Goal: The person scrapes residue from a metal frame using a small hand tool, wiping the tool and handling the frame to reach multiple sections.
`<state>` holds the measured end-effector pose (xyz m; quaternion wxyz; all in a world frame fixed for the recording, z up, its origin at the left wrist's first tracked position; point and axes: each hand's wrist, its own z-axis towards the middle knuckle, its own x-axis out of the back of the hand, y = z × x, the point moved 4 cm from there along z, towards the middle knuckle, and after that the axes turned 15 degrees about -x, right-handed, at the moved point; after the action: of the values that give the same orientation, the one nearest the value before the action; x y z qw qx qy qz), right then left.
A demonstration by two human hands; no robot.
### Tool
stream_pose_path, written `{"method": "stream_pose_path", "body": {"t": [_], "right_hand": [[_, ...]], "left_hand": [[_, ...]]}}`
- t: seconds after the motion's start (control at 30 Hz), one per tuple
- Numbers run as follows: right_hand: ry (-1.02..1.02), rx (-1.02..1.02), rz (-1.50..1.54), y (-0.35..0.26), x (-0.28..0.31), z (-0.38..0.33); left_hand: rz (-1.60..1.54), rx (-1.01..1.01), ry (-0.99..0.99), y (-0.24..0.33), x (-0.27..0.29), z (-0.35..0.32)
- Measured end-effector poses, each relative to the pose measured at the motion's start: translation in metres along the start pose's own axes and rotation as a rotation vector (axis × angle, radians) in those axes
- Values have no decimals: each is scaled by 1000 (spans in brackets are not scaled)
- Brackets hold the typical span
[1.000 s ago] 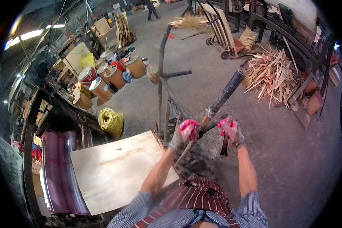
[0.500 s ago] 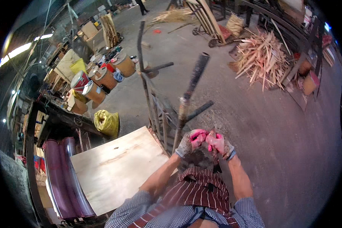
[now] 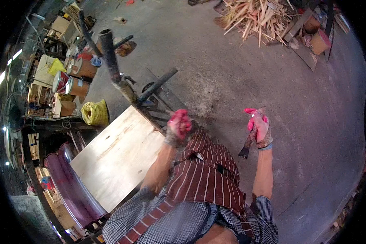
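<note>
My right hand (image 3: 259, 126), in a dirty pale glove with pink-stained fingers, is closed around a paintbrush (image 3: 248, 143). Its dark bristles point down and toward my body. My left hand (image 3: 178, 127), gloved the same way, is a closed fist near the corner of the wooden sheet. Whatever its fingers hold, if anything, is hidden. The pale wooden sheet (image 3: 117, 156) lies to my left, against purple rollers (image 3: 71, 187) of a machine. Beyond its far edge rises a metal frame with dark handle bars (image 3: 110, 57).
A yellow sack (image 3: 95, 113) stands past the sheet, with several drums (image 3: 77, 86) behind it at the far left. Scrap wood strips (image 3: 258, 18) are heaped at the far right, beside a reddish block (image 3: 320, 42). Grey concrete floor (image 3: 305, 105) extends to my right.
My hands were together in front of me and are now well apart, the right one farther right with the brush. The view has shifted, so the sheet and handle bars appear farther left.
</note>
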<state>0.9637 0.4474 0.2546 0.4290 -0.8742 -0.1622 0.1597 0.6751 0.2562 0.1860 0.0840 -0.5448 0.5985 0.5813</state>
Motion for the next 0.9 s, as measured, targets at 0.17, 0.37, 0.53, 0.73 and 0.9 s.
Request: {"method": "stream_pose_path", "body": {"t": [0.17, 0.37, 0.53, 0.73, 0.9], "right_hand": [[52, -38, -18, -26, 22, 31], [5, -5, -109, -76, -4, 106], [-23, 22, -149, -131, -37, 150], [-155, 178, -175, -198, -98, 171], [-380, 240, -310, -226, -178, 150]], "left_hand": [[49, -179, 128, 29, 32, 3], [20, -356, 143, 55, 19, 25], [-43, -370, 221, 81, -5, 34], [30, -593, 285, 145, -15, 34], [87, -808, 467, 191, -2, -14]]}}
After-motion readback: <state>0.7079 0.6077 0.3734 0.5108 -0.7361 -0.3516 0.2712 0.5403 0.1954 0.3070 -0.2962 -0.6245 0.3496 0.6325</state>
